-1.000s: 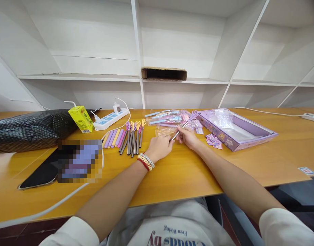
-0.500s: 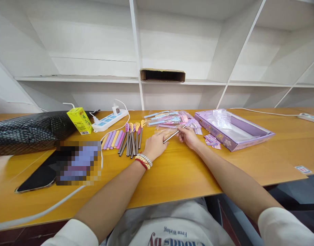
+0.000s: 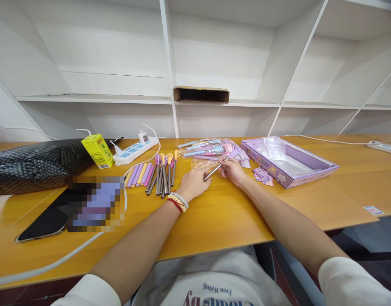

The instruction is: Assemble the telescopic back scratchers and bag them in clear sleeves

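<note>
My right hand (image 3: 233, 171) is closed around a back scratcher (image 3: 212, 172) with a metal rod. Its purple claw head (image 3: 235, 152) shows just past my fingers, and the rod slants down toward my left hand. My left hand (image 3: 193, 183) has its fingers curled at the edge of a clear plastic bag (image 3: 202, 164), beside the rod's lower end; the exact grip is partly hidden. Left of it lie several back scratcher rods (image 3: 163, 178) with yellow, purple and pink claw heads. Beside them is a row of purple, yellow and pink handles (image 3: 140, 174).
Bagged back scratchers (image 3: 205, 146) lie behind my hands. To the right are small purple cards (image 3: 263, 176) and an open purple box (image 3: 284, 176). A power strip (image 3: 134, 151), yellow drink carton (image 3: 98, 152), black wrapped bundle (image 3: 39, 165) and phone (image 3: 45, 216) sit left.
The back scratcher's claw head now shows more clearly above my right hand, and the rod has tilted a little more steeply. My left fingers have shifted slightly around the rod's lower end.
</note>
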Action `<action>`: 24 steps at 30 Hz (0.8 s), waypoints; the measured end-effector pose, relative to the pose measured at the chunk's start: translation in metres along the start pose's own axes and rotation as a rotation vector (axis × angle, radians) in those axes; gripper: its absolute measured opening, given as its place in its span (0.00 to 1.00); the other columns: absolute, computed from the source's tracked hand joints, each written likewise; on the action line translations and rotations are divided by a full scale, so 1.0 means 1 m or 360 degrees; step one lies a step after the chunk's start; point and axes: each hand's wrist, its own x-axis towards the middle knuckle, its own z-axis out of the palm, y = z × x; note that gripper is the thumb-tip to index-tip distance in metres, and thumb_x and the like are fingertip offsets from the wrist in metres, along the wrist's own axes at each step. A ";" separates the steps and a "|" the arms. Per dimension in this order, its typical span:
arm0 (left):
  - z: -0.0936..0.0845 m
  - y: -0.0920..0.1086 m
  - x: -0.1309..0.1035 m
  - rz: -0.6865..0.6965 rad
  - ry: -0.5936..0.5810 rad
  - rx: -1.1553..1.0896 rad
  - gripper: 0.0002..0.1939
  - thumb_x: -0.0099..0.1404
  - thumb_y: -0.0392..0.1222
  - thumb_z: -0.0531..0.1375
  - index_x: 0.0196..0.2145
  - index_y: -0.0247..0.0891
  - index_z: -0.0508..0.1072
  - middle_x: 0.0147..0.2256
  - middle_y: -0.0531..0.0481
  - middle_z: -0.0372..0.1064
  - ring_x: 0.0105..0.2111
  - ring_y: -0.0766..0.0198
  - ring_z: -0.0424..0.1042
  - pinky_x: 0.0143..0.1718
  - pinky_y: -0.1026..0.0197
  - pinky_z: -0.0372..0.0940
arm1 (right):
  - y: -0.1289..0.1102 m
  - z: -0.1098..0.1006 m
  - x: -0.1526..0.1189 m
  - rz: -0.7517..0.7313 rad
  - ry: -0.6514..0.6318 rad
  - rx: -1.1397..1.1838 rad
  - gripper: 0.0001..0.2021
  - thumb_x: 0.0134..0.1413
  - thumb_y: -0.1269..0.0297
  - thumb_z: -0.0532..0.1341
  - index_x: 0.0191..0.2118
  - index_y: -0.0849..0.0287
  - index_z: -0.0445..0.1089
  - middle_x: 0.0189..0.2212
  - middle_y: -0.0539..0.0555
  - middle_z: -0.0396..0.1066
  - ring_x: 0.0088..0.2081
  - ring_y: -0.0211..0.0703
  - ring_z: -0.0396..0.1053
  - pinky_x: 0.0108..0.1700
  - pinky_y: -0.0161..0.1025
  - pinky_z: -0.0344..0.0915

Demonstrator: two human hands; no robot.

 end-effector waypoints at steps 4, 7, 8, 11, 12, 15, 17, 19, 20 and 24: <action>0.000 0.002 0.000 0.0102 -0.0022 -0.0028 0.13 0.63 0.49 0.51 0.31 0.41 0.71 0.35 0.48 0.72 0.34 0.58 0.69 0.31 0.58 0.59 | 0.000 0.001 0.000 0.0014 0.0001 -0.0008 0.11 0.39 0.62 0.61 0.32 0.58 0.62 0.15 0.46 0.65 0.13 0.33 0.59 0.13 0.31 0.50; 0.001 0.001 0.000 0.0137 -0.0022 -0.0042 0.14 0.64 0.48 0.49 0.31 0.40 0.71 0.36 0.47 0.72 0.35 0.57 0.69 0.32 0.58 0.59 | 0.000 0.001 -0.001 0.0010 -0.0007 -0.0015 0.13 0.39 0.61 0.63 0.32 0.58 0.62 0.16 0.46 0.65 0.13 0.33 0.59 0.13 0.31 0.51; 0.001 0.000 0.000 0.0135 -0.0026 -0.0042 0.14 0.64 0.48 0.49 0.31 0.40 0.71 0.36 0.47 0.72 0.34 0.57 0.69 0.32 0.57 0.59 | 0.000 0.001 -0.001 -0.0005 -0.0004 -0.0024 0.14 0.39 0.60 0.64 0.32 0.58 0.62 0.17 0.46 0.65 0.13 0.33 0.59 0.13 0.31 0.51; 0.002 -0.001 0.001 0.0115 -0.0040 -0.0030 0.13 0.63 0.49 0.52 0.31 0.40 0.71 0.35 0.47 0.72 0.32 0.58 0.69 0.30 0.58 0.59 | 0.000 0.003 -0.003 -0.0089 0.0013 -0.0064 0.16 0.38 0.57 0.67 0.30 0.59 0.62 0.18 0.45 0.65 0.13 0.31 0.58 0.13 0.30 0.51; 0.002 -0.001 0.001 0.0109 -0.0039 -0.0027 0.12 0.62 0.49 0.52 0.30 0.40 0.70 0.35 0.47 0.72 0.32 0.58 0.69 0.30 0.58 0.59 | 0.000 0.003 -0.003 -0.0115 0.0020 -0.0073 0.17 0.38 0.56 0.67 0.29 0.59 0.61 0.19 0.45 0.65 0.13 0.30 0.58 0.13 0.30 0.51; 0.001 -0.001 0.001 0.0089 -0.0035 -0.0015 0.12 0.62 0.49 0.53 0.29 0.40 0.70 0.33 0.48 0.72 0.31 0.58 0.69 0.29 0.58 0.58 | -0.003 0.003 -0.003 -0.0107 0.0045 -0.0008 0.18 0.39 0.52 0.67 0.29 0.59 0.61 0.20 0.46 0.65 0.14 0.30 0.59 0.14 0.30 0.51; 0.001 -0.002 0.001 0.0062 -0.0037 0.0001 0.12 0.62 0.50 0.54 0.29 0.41 0.70 0.32 0.48 0.72 0.31 0.59 0.69 0.29 0.59 0.58 | -0.006 0.002 -0.001 -0.0062 0.0077 0.0112 0.20 0.42 0.46 0.64 0.30 0.58 0.61 0.20 0.46 0.65 0.14 0.31 0.60 0.14 0.31 0.51; 0.001 -0.002 0.001 0.0034 -0.0037 0.0015 0.12 0.61 0.50 0.54 0.28 0.41 0.70 0.30 0.49 0.71 0.30 0.60 0.68 0.28 0.59 0.57 | -0.009 -0.001 0.001 -0.0059 0.0160 0.0231 0.22 0.43 0.42 0.61 0.31 0.57 0.60 0.19 0.46 0.65 0.14 0.32 0.60 0.14 0.31 0.52; 0.001 -0.002 0.002 0.0024 -0.0036 0.0017 0.12 0.61 0.50 0.54 0.28 0.41 0.70 0.30 0.49 0.71 0.29 0.60 0.68 0.28 0.59 0.57 | -0.010 -0.003 0.002 -0.0082 0.0216 0.0265 0.22 0.43 0.41 0.61 0.30 0.57 0.58 0.18 0.45 0.65 0.14 0.32 0.59 0.14 0.31 0.52; 0.001 -0.002 0.002 0.0030 -0.0023 0.0010 0.10 0.59 0.50 0.56 0.28 0.41 0.70 0.30 0.50 0.70 0.30 0.60 0.68 0.28 0.59 0.57 | -0.011 -0.009 0.007 -0.0171 0.0387 0.0190 0.24 0.41 0.41 0.63 0.29 0.56 0.55 0.16 0.44 0.63 0.13 0.30 0.56 0.14 0.30 0.51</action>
